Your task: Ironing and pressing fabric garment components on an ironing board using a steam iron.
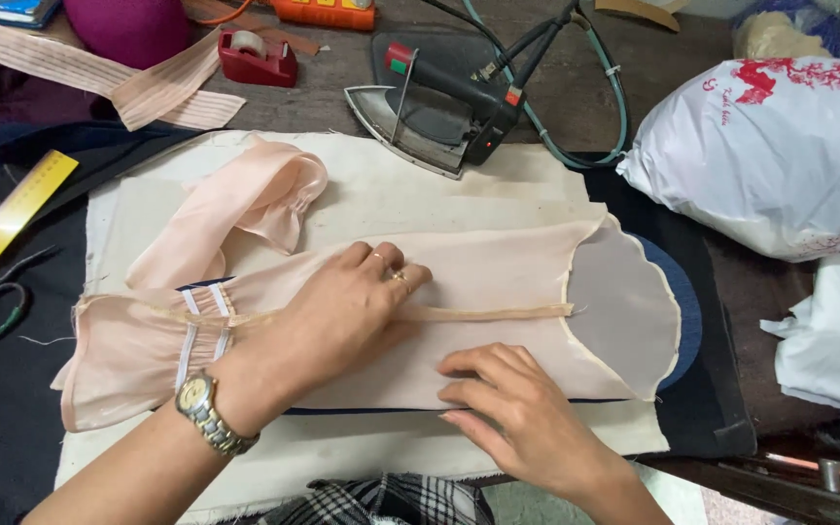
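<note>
A pale pink sheer sleeve [498,272] lies flat across a cream pressing cloth [410,185], its gathered cuff with white elastic bands [187,335] at the left and its rounded cap at the right. A seam [498,313] runs along the sleeve's middle. My left hand [342,316], with a wristwatch and rings, presses flat on the sleeve near the seam. My right hand [507,403] rests fingers down on the sleeve's lower edge. A second pink sleeve [245,199] lies folded at the upper left. Neither hand grips anything.
A black iron [439,107] lies tipped on its side at the back, its cord looping right. A red tape dispenser [257,56], a yellow ruler [7,222], striped pink ribbon [80,73] and a white plastic bag [780,146] surround the cloth.
</note>
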